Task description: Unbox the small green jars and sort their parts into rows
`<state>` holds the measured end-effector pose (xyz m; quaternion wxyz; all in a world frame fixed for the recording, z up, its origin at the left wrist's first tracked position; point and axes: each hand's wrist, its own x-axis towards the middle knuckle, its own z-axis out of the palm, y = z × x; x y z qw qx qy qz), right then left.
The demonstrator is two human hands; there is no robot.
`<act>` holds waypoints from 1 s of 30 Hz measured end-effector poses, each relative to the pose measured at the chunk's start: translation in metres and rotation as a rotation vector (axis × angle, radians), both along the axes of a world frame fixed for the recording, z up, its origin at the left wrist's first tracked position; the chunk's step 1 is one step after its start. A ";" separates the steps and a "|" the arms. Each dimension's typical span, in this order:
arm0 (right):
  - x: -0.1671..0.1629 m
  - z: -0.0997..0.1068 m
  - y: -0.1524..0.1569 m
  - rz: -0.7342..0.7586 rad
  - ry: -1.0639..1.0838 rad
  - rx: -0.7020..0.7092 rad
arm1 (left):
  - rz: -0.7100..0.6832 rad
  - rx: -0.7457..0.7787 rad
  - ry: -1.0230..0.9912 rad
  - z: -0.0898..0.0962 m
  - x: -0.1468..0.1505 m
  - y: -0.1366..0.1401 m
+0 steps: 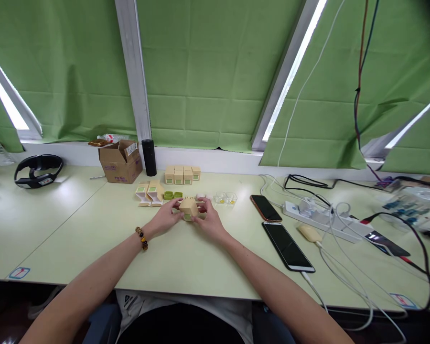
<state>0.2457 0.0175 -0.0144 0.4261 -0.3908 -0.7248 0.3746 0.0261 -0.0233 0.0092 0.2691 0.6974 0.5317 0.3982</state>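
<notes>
Between my two hands is a small tan cardboard box with a green patch on its front. My left hand grips its left side, fingers bent against it. My right hand holds the opposite side with thumb and fingers. Left of the hands lie two unfolded small boxes with white insides. Two small green trays sit just behind my left hand. Beyond my right hand are clear plastic cups with something yellow in them. A pinkish piece behind the right fingers is too small to name.
A row of closed small boxes stands at the back, near a black bottle and an open carton. Headphones lie far left. Two phones, a power strip and tangled cables occupy the right.
</notes>
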 end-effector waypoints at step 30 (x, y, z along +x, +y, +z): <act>0.001 -0.001 -0.010 0.119 -0.091 0.106 | 0.164 0.218 0.100 -0.005 -0.005 0.003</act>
